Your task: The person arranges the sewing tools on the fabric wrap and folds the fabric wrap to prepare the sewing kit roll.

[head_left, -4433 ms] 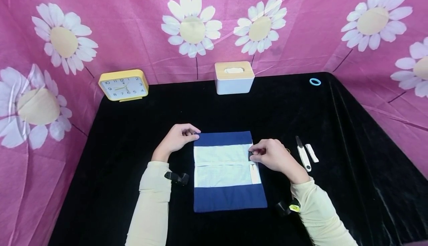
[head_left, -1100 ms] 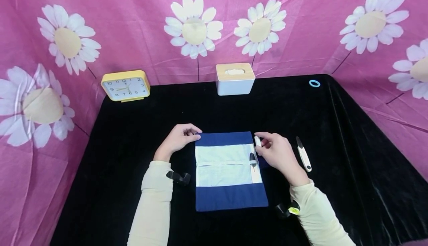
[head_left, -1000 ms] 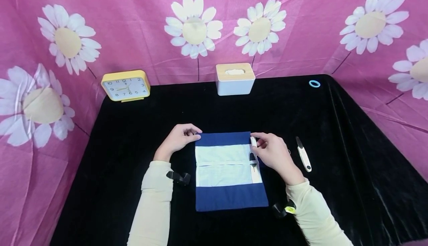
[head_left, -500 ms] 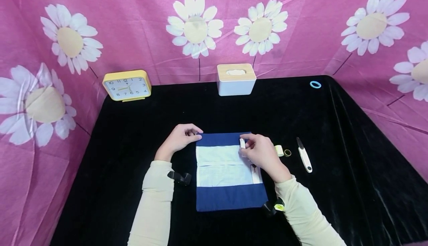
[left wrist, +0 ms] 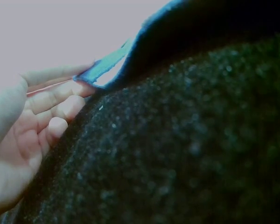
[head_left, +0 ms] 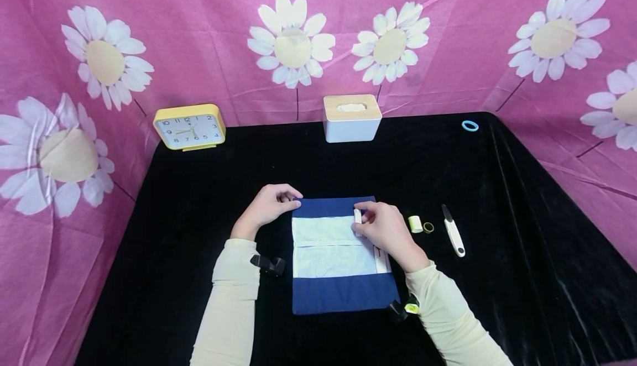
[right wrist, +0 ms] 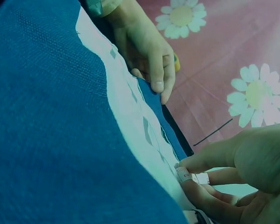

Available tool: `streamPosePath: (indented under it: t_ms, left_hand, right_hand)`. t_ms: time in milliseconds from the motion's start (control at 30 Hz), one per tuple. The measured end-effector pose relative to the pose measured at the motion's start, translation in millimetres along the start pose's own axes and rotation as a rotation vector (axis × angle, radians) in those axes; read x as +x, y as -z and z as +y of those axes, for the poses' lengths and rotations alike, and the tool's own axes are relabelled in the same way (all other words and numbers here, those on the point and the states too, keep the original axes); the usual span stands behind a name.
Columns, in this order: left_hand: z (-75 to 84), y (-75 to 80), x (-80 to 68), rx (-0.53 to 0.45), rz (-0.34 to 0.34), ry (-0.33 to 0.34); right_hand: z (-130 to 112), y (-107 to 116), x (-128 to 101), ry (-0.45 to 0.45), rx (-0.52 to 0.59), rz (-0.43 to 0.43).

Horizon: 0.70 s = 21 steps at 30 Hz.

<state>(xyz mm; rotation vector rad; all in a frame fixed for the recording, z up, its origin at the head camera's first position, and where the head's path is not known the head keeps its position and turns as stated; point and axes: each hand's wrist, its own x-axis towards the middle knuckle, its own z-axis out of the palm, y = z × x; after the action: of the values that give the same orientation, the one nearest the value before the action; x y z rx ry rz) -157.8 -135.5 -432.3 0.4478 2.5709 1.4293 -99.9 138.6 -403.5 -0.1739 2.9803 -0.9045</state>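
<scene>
A navy cloth roll (head_left: 343, 294) with a pale inner panel lies spread out on the black table. My left hand (head_left: 269, 207) pinches its far left corner; in the left wrist view that blue corner (left wrist: 95, 72) sits between the fingertips. Over the panel's right part, my right hand (head_left: 387, 226) grips a small folded white tape measure (head_left: 357, 216) between thumb and fingers. Printed marks show on the tape in the right wrist view. A narrow white strip (head_left: 381, 261) is tucked at the panel's right edge, its upper part hidden by the right hand.
Right of the roll lie a pale yellow thread spool (head_left: 415, 224), a small brass-coloured ring (head_left: 428, 227) and a white-handled tool with a black tip (head_left: 454, 236). Farther back are a yellow clock (head_left: 189, 127), a tissue box (head_left: 351, 118) and a light blue ring (head_left: 470, 126).
My right hand picked up the white tape measure from beside the black-tipped tool and carried it left over the panel, uncovering the spool and ring. My left hand stayed at the corner.
</scene>
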Motion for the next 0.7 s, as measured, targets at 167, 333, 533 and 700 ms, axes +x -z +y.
streamPosePath:
  t_ms: [167,333,533,700]
  left_hand:
    - [-0.4,-0.1,-0.1,0.010,-0.001,0.003]
    - [-0.1,0.1,0.3,0.006,-0.001,0.007]
    - [0.7,0.3,0.4,0.001,-0.003,0.017]
    - [1.4,1.0,-0.4,0.002,-0.005,0.023]
  right_hand:
    - [0.1,-0.9,0.1,0.005,0.006,-0.007]
    - [0.3,-0.2,-0.6,0.013,-0.003,-0.016]
    - [0.3,0.8,-1.9,0.021,0.000,-0.034]
    - [-1.4,1.1,-3.1,0.021,0.003,-0.049]
